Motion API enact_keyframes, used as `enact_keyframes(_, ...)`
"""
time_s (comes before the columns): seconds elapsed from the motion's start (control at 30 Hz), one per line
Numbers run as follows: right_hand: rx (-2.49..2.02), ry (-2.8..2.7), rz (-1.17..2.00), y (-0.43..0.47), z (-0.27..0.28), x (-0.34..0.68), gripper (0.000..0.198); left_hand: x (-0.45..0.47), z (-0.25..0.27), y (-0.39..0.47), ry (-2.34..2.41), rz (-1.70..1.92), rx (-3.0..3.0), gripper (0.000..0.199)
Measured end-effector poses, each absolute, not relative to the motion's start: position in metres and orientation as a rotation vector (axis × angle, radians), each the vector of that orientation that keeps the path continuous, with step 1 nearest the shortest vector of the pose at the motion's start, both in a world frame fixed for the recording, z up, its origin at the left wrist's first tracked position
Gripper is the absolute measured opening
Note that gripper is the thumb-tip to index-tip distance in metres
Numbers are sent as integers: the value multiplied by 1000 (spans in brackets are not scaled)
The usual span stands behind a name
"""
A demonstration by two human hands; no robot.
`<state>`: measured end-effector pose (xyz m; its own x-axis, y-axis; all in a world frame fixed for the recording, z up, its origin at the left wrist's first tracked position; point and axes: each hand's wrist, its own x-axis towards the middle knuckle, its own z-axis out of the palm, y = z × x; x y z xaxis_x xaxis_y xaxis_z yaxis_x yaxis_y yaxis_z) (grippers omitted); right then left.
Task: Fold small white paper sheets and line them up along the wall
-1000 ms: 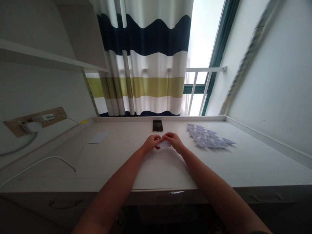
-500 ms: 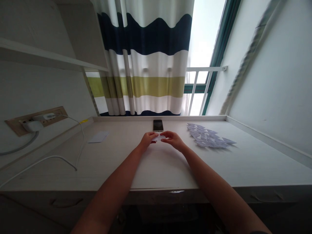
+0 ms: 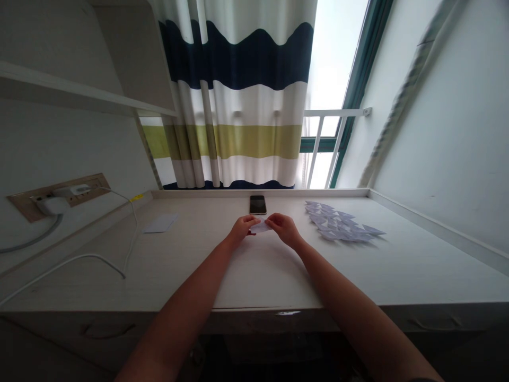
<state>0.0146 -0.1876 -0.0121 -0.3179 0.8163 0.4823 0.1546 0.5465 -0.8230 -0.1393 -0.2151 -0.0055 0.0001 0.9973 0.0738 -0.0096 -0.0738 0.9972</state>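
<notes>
A small piece of white paper (image 3: pixel 260 227) is held between my two hands just above the desk, in front of the phone. My left hand (image 3: pixel 242 229) grips its left side, thumb on top and fingers beneath. With fingertips pinched together, my right hand (image 3: pixel 281 225) has hold of the paper's right edge. The dark-screened phone (image 3: pixel 257 205) lies flat behind the hands. To the right is a pile of folded white paper triangles (image 3: pixel 338 223). A stack of flat white paper (image 3: pixel 160 223) rests on the left.
The pale desk (image 3: pixel 270 276) has a raised rim along its back and sides. A white cable (image 3: pixel 133 233) runs from the wall socket (image 3: pixel 59 196) across the desk's left part. A striped curtain (image 3: pixel 254 106) hangs behind, and a shelf (image 3: pixel 79 95) juts out at upper left.
My right fingers have closed from a spread pose into a pinch on the paper's right edge. More of the paper's face shows now. My left hand has barely moved.
</notes>
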Motion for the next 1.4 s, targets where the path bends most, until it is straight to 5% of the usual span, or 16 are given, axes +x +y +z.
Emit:
enact_keyframes(0.23,-835,-1771,710,-182,-19,14,22,-139,-8,-214,1120,1288,1226,44)
enact_keyframes(0.63,-852,-1730,635,-183,-18,13,21,-137,-6,-217,1130,1270,1437,32)
enact_keyframes(1.03,-790,-1487,1232,-187,-10,11,33,-140,-8,-216,1121,1265,1375,34)
enact_keyframes(1.4,-774,-1368,1347,-191,-3,12,30,-138,-6,-213,1098,1360,1252,31)
